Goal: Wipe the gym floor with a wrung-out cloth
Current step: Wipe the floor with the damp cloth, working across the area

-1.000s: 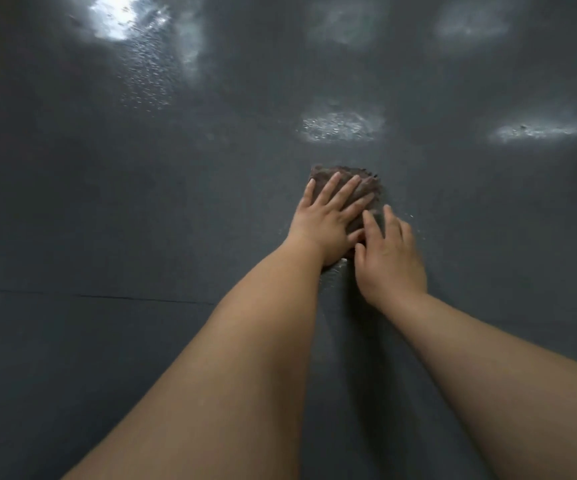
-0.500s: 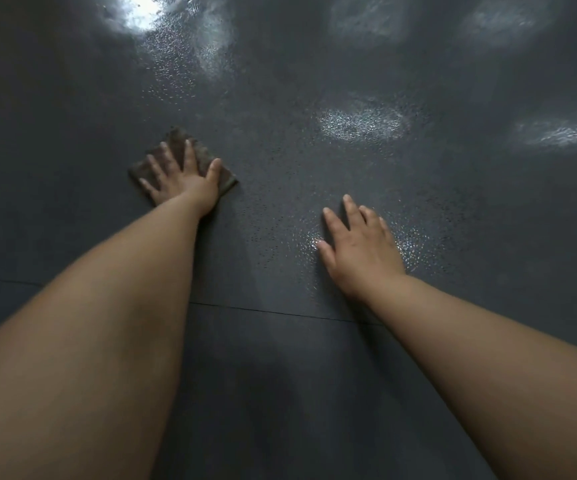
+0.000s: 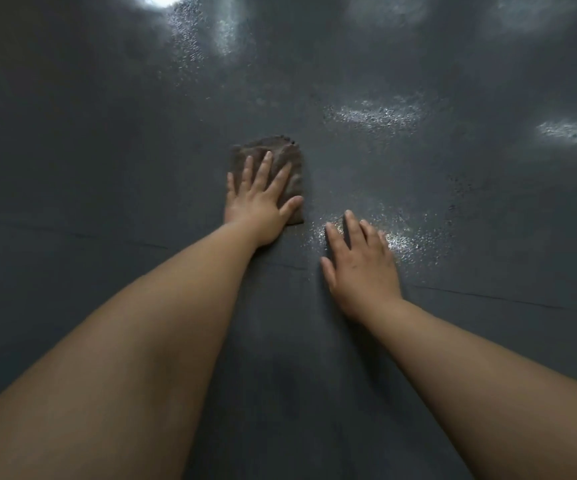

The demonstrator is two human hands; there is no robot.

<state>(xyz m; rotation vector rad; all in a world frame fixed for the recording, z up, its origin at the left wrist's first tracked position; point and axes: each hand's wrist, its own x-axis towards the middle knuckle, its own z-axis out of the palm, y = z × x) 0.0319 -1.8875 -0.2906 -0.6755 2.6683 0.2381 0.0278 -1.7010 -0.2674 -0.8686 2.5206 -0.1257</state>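
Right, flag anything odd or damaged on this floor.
Nothing stands out. The left hand presses the cloth flat on the dark floor; the right hand rests beside it. Shiny patches look wet.

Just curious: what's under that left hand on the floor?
A folded brown cloth, pressed flat on the dark floor by the left hand. The floor beneath the cloth is hidden.

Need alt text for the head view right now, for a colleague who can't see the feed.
A person's left hand presses a folded brown cloth flat on a dark grey gym floor. The right hand rests open on the floor beside it, on a glistening wet patch.
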